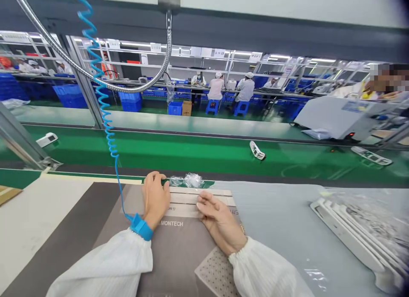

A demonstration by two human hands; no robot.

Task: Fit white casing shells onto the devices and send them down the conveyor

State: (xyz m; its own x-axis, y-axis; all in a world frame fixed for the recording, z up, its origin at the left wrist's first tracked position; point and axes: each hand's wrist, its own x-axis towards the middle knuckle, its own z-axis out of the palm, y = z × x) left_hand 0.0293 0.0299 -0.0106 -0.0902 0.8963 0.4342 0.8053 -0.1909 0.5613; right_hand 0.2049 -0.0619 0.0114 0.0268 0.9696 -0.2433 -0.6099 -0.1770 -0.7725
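A flat grey-brown printed sheet with MONTECH lettering lies in front of me. My left hand wears a blue wrist strap and rests over the sheet's far left part, fingers bent loosely, thumb apart. No object shows in it. Crumpled clear plastic film lies just beyond the sheet, right of the left fingers. Over the sheet's right part is my right hand, palm turned inward, fingers loosely curved and apart, with nothing visible between them.
Beyond the bench runs a green conveyor belt carrying white parts. Several long white plastic pieces are stacked at right beside clear bags. A blue coiled cord hangs at left near a metal flexible tube. Co-workers sit farther back.
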